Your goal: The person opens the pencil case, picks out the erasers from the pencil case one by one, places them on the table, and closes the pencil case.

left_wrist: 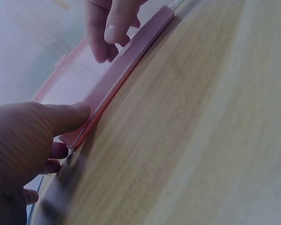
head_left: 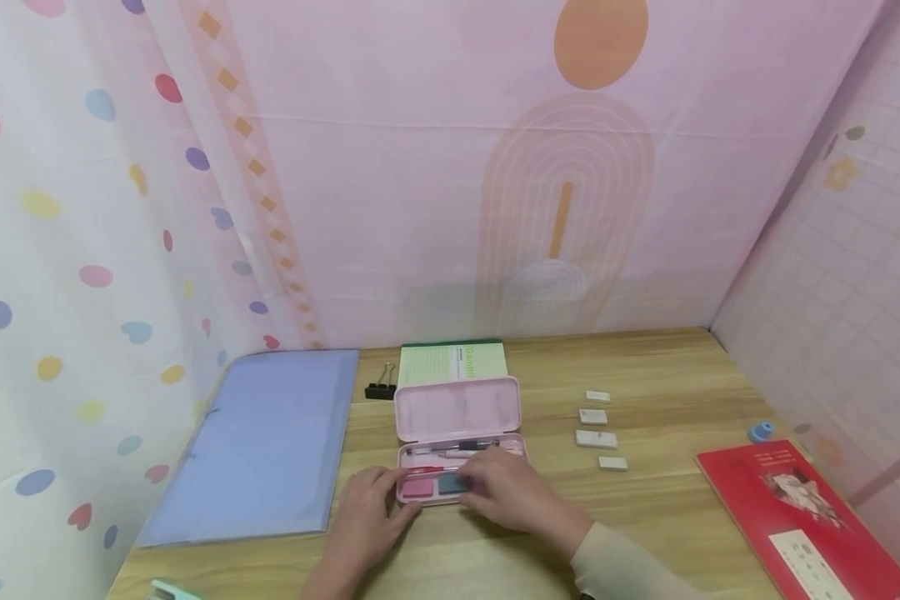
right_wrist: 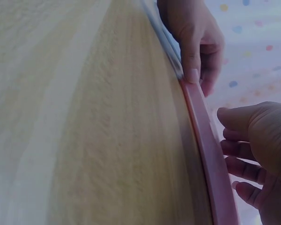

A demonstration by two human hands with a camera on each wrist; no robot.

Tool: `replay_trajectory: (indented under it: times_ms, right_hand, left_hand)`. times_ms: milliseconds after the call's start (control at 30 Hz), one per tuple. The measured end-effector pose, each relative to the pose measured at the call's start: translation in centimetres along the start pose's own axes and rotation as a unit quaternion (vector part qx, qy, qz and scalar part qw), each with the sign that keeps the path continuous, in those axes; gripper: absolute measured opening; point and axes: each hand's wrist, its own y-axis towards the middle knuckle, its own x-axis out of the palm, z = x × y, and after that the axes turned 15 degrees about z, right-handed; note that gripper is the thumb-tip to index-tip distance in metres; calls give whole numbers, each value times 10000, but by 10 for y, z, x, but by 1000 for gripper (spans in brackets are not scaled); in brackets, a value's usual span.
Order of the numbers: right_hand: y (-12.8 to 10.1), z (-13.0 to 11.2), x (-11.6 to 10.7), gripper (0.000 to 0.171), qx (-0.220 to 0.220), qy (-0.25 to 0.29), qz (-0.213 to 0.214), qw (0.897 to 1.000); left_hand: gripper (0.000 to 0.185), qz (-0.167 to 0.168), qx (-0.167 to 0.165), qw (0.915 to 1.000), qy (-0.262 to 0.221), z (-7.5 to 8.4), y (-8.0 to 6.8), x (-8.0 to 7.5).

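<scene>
A pink pencil case (head_left: 457, 408) lies with its lid raised on the table. Inside it are several pens (head_left: 478, 445), a red pen (head_left: 423, 470), a pink eraser (head_left: 417, 488) and a dark teal block (head_left: 452, 483), perhaps an eraser. At the case's left end, my left hand (head_left: 367, 508) grips the corner, its thumb on the front wall and its fingers round the side. My right hand (head_left: 512, 487) is over the right part of the case, fingertips beside the teal block. In the right wrist view, its thumb and fingers (right_wrist: 241, 150) are apart, with nothing visible between them.
To the left lies a blue folder (head_left: 262, 442). A black binder clip (head_left: 380, 390) and a green notebook (head_left: 450, 360) are behind the case. Several white erasers (head_left: 596, 439) form a column to the right, near a blue cap-like object (head_left: 761, 431) and a red book (head_left: 802, 508).
</scene>
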Motion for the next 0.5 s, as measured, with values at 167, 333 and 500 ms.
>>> replay_trajectory:
  times_ms: [167,333,500]
  right_hand:
    - [2,-2,5,28,-33,-89,-15,10000]
    - [4,-2,8,25,4,-103,100,9999]
    - [6,-4,13,23,121,-125,109,9998]
  left_hand:
    - [52,60,69,10000,8,0,0,1]
    - [52,90,83,9999,7,-1,0,2]
    - [52,69,79,9999,-17,-1,0,2]
